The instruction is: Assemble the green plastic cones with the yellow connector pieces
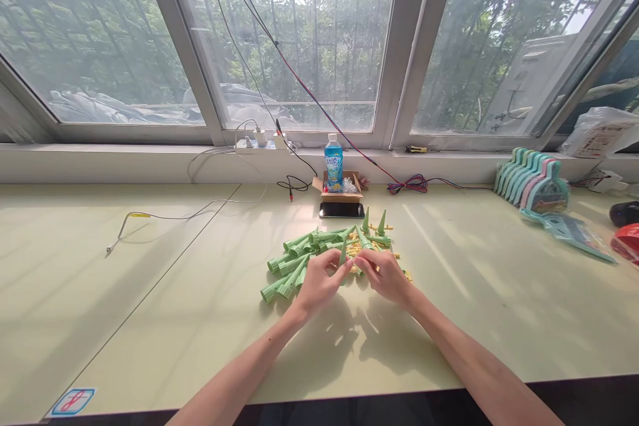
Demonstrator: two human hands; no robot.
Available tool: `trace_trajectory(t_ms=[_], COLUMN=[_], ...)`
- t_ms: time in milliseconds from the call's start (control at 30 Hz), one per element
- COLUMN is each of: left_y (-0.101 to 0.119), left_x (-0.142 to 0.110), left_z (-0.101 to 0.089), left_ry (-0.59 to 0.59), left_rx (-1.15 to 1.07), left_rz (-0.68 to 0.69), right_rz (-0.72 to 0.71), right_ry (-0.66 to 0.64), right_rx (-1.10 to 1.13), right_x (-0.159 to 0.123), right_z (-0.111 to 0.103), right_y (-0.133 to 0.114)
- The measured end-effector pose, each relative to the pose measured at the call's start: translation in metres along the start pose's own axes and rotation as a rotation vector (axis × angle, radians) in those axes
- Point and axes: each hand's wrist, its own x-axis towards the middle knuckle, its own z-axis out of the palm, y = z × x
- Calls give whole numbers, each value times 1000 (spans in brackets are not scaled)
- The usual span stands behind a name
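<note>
As I view the surface (150, 339) remotely, clock centred on the hands and twelve at the window, I list, near to far:

- Left hand (318, 279): closed on one green cone (343, 250), thumb against fingers, tip up.
- Right hand (387, 274): fingertips drawn together just beside the left thumb; I cannot tell whether a small part sits between them.
- Green tapered tubes (290, 266): loose pile, nine to eleven o'clock, nearest ones close to the left wrist.
- Yellow pieces (354, 247): small, scattered, twelve to three o'clock, partly hidden.
- Upright cones (374, 222): two, one o'clock.
- Black phone (342, 210): twelve o'clock, flat.
- Cardboard box (344, 198): behind the phone, blue bottle (333, 163) standing at it.

Risks, by my judgement: the held cone could slip, being gripped by fingertips only. A nudge from the left wrist could set round tubes rolling. The right hand, reaching forward, could topple the upright cones. A dropped small piece could vanish among the pile.
</note>
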Motion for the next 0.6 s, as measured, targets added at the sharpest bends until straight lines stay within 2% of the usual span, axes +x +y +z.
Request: trace_trajectory(t_ms=[200,600], left_y=[-5,-2], left_x=[-3,-4], left_z=[3,4], left_ry=[-63,-126], left_rx=[259,340], left_rz=[151,215], right_rz=[12,-29], right_ry=[47,79], right_rx=[16,33], right_x=[-1,-4], right_z=[1,4], right_y=[1,0])
